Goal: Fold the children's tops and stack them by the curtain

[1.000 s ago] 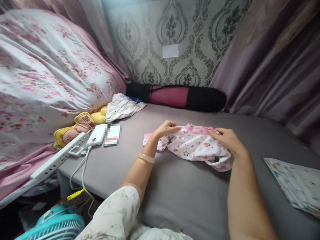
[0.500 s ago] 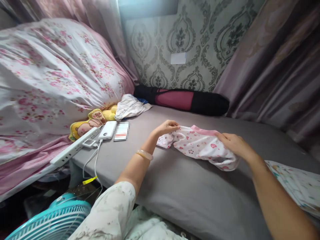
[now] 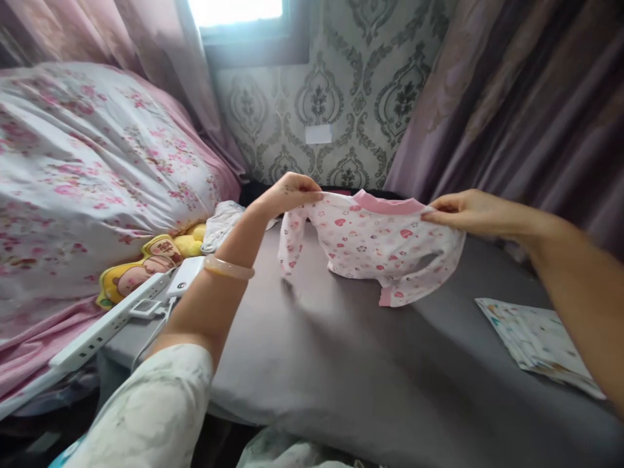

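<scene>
A small white long-sleeved baby shirt [image 3: 363, 237] with pink and red prints and a pink collar hangs between my hands, above the grey bed sheet [image 3: 331, 364]. My left hand [image 3: 295, 190] pinches its left shoulder. At the other shoulder, beside the collar, my right hand [image 3: 463, 211] grips the cloth between thumb and fingers. One sleeve dangles straight down on the left. The right sleeve swings inward and shows a pink cuff. A pale bangle [image 3: 228, 267] circles my left wrist.
Folded printed cloth [image 3: 539, 335] lies at the right of the bed. On the left are a white power strip [image 3: 110, 318], a white charger block [image 3: 185, 276], a yellow cartoon cushion [image 3: 136, 276] and a crumpled white cloth [image 3: 221, 224]. Floral bedding [image 3: 107, 162] bulges behind them.
Both hands have lifted the shirt higher and spread it wider, so its sleeves now hang free. My view has tilted up, showing more of the window.
</scene>
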Tool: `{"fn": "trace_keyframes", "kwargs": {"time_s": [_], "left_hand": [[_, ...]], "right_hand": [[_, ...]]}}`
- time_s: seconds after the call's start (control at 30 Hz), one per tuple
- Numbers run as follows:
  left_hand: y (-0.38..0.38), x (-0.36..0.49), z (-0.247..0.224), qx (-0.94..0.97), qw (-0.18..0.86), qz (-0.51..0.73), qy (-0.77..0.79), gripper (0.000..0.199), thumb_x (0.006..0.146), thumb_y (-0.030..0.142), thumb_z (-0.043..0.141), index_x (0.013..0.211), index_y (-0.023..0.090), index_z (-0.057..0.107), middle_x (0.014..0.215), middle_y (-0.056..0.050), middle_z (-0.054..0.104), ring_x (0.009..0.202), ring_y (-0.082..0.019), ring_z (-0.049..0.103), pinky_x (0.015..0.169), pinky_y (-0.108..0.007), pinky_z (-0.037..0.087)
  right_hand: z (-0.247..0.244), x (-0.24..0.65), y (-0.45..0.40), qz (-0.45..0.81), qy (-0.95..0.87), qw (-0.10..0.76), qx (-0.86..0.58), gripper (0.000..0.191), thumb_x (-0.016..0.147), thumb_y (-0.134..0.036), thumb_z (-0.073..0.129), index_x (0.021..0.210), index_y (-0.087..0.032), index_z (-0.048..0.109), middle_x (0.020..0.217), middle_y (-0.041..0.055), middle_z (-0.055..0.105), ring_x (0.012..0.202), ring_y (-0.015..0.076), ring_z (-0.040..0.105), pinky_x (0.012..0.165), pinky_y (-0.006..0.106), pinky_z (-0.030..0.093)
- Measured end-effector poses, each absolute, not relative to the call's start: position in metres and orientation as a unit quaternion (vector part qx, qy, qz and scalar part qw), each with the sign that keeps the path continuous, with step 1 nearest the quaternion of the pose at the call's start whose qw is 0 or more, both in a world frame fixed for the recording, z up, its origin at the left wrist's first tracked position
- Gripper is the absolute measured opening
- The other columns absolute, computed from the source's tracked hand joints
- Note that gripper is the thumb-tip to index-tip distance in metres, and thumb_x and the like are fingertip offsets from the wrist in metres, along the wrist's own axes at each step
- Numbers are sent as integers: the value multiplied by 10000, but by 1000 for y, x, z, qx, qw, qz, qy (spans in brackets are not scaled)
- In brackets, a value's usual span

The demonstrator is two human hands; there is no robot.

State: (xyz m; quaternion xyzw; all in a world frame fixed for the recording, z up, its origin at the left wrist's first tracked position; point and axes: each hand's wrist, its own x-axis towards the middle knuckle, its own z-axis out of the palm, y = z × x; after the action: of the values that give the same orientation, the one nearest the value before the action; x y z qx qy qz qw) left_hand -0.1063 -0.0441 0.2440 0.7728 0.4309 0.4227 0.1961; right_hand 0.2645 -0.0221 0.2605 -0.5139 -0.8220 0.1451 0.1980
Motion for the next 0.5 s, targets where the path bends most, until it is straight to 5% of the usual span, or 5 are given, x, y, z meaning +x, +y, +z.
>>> {"fn": "trace_keyframes", "kwargs": {"time_s": [0.1,0.3,0.4,0.5], "left_hand": [[-37,-111,259,780,104,431,442,186,765,338,679,805,156,685,709,0,607,680,-111,548,666,-245,458],[-32,-103,273,705,-176,507,464,138,869,303,572,854,197,659,910,-34,627,982,-193,560,949,-355,412],[-26,-104,268,721,-181,431,511,132,850,303,597,813,194,662,877,-35,631,1033,-234,536,1004,-425,358],[-18,-109,261,713,-159,421,538,143,854,303,579,852,207,686,873,-23,638,1007,-220,534,990,-418,356]], "right_hand": [[282,262,-23,168,-824,206,-500,544,702,-667,656,898,-164,720,851,48,691,718,150,557,623,264,411],[292,243,-25,-93,-760,368,-527,429,784,-585,658,885,-172,720,715,25,621,643,138,507,583,283,337],[286,237,-20,-118,-767,317,-545,441,751,-627,678,802,-190,714,728,43,636,657,162,526,586,290,344],[279,241,-11,-124,-772,358,-511,458,767,-651,649,811,-199,708,787,50,663,675,159,550,605,282,372]]}}
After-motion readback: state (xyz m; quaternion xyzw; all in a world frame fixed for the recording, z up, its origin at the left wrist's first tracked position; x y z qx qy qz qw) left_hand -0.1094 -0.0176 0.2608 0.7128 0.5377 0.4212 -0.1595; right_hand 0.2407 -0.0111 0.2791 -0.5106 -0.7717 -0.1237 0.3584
